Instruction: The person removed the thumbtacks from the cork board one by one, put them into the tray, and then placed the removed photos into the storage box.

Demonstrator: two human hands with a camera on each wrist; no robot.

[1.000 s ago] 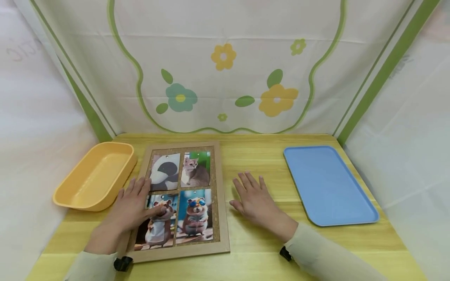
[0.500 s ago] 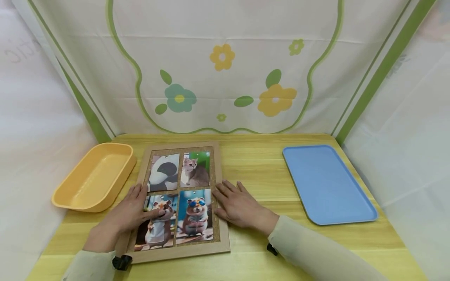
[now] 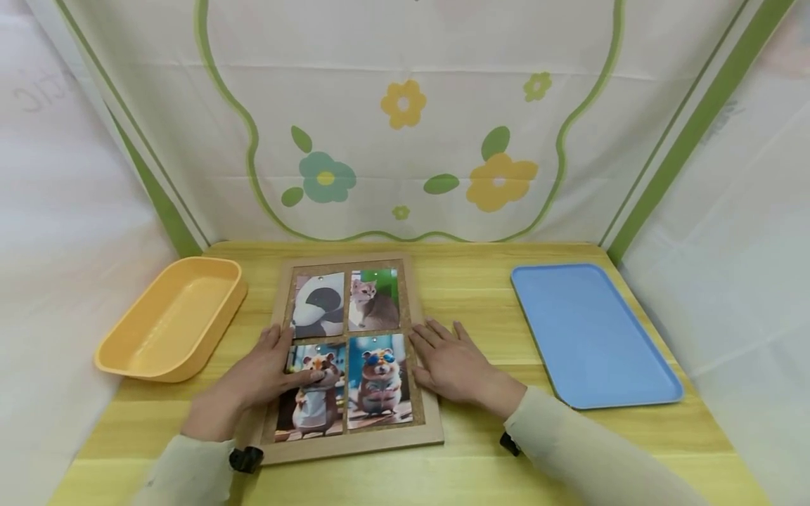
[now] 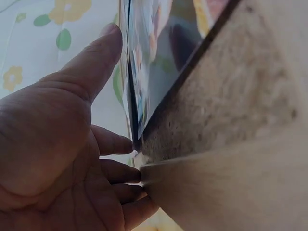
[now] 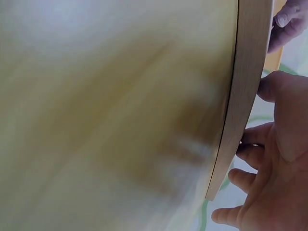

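Although lettering [image 3: 39, 97] shows on the left cloth wall [image 3: 69, 225], it is too faint to read with certainty. Against half a second earlier, the framed corkboard [image 3: 351, 444] has shifted toward the right edge of the surface [image 3: 468, 460]; it lies left of centre. Counted: one corkboard bearing four pictures [image 3: 382, 393], one yellow tub [image 3: 221, 316] near the surface's left edge, one blue tray [image 3: 598, 337] near its right edge. Left grip [image 3: 253, 379]: fingers and thumb apart, fingers touching the corkboard's left edge, thumb over the lower-left picture. Right grip [image 3: 457, 367]: fingers apart, touching the corkboard's right edge.
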